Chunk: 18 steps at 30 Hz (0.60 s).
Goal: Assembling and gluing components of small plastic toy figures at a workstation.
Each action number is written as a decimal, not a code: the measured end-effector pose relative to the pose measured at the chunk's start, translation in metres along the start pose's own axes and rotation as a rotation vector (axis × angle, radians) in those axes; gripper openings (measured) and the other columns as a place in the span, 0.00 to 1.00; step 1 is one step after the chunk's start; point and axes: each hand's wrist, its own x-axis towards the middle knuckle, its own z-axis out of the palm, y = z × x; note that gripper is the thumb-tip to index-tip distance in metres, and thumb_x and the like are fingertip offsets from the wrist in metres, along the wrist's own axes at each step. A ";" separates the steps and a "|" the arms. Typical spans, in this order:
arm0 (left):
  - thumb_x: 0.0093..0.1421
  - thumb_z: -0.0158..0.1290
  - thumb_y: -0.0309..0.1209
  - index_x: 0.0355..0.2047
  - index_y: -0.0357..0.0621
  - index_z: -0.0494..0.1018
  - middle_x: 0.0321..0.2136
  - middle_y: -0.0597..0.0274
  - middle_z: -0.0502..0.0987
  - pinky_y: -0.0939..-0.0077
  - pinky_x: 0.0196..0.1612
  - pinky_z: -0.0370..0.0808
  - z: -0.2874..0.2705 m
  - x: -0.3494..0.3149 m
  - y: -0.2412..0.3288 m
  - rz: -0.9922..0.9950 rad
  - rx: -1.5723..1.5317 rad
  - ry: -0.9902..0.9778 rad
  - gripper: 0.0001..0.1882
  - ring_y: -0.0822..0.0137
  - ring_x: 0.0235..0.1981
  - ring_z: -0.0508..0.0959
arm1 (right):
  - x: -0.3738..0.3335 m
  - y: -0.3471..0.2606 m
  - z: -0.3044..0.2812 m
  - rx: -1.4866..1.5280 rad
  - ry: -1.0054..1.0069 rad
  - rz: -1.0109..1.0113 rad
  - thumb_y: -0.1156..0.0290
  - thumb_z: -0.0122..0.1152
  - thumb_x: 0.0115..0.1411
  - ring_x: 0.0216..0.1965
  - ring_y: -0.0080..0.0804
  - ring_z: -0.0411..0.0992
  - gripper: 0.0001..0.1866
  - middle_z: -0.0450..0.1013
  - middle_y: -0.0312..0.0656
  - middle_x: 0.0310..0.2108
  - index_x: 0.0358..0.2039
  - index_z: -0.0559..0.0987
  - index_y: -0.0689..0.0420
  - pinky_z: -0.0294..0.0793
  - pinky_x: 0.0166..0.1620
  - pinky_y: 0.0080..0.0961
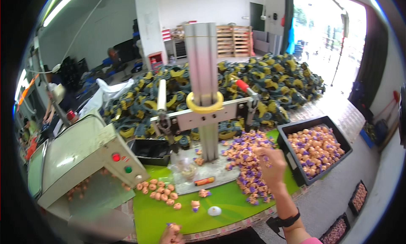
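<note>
At the lower edge of the green mat, my left hand [172, 235] is closed around a small peach-and-purple toy figure [170, 224]. My right hand [272, 168], a black band on its wrist, is over the pile of purple-bodied toy figures [249, 176]. Its fingers are curled together, and I cannot make out what they hold. Several round peach toy heads [160, 192] lie loose at the mat's left. Between them and the pile are a standing toy figure [195, 205], a lying one [204, 193] and a small white dome-shaped piece [214, 210].
A metal press stand [203, 134] with two toggle clamps rises behind the mat. To its left is a cream machine [80, 146] with buttons; right is a black crate [313, 180] of toy figures. An orange tube [204, 181] lies on the base, before a green-yellow parts heap [270, 81].
</note>
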 end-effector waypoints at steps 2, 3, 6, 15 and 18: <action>0.62 0.50 0.35 0.41 0.47 0.71 0.29 0.72 0.72 0.92 0.14 0.58 -0.005 0.003 0.008 0.041 0.014 -0.026 0.09 0.82 0.18 0.62 | 0.002 0.040 -0.053 -0.314 0.142 0.117 0.80 0.62 0.47 0.34 0.39 0.71 0.10 0.75 0.43 0.29 0.33 0.79 0.58 0.69 0.40 0.32; 0.62 0.50 0.35 0.41 0.47 0.71 0.29 0.72 0.72 0.92 0.14 0.58 -0.005 0.007 0.013 0.030 0.016 -0.036 0.09 0.82 0.18 0.62 | 0.001 0.059 -0.075 -0.401 0.219 0.160 0.78 0.61 0.49 0.35 0.40 0.71 0.08 0.75 0.43 0.30 0.32 0.79 0.59 0.68 0.40 0.33; 0.60 0.52 0.28 0.40 0.45 0.72 0.32 0.67 0.75 0.89 0.22 0.70 0.003 0.016 0.030 0.034 0.131 -0.182 0.08 0.78 0.24 0.71 | -0.016 0.096 -0.122 -0.525 0.159 0.286 0.76 0.61 0.50 0.38 0.41 0.70 0.09 0.76 0.45 0.33 0.34 0.79 0.60 0.68 0.42 0.32; 0.57 0.57 0.33 0.38 0.41 0.72 0.20 0.71 0.70 0.88 0.16 0.58 0.072 0.112 0.044 0.207 0.650 -0.076 0.12 0.82 0.14 0.63 | -0.021 0.059 -0.098 -0.222 0.133 0.227 0.79 0.59 0.50 0.38 0.40 0.71 0.09 0.75 0.46 0.33 0.34 0.79 0.62 0.68 0.44 0.32; 0.52 0.62 0.37 0.35 0.39 0.75 0.24 0.70 0.73 0.87 0.17 0.61 0.089 0.150 0.038 0.378 0.813 0.009 0.16 0.82 0.15 0.65 | -0.022 0.019 -0.076 -0.045 -0.011 0.143 0.80 0.59 0.50 0.37 0.40 0.71 0.08 0.75 0.46 0.32 0.33 0.79 0.62 0.69 0.41 0.33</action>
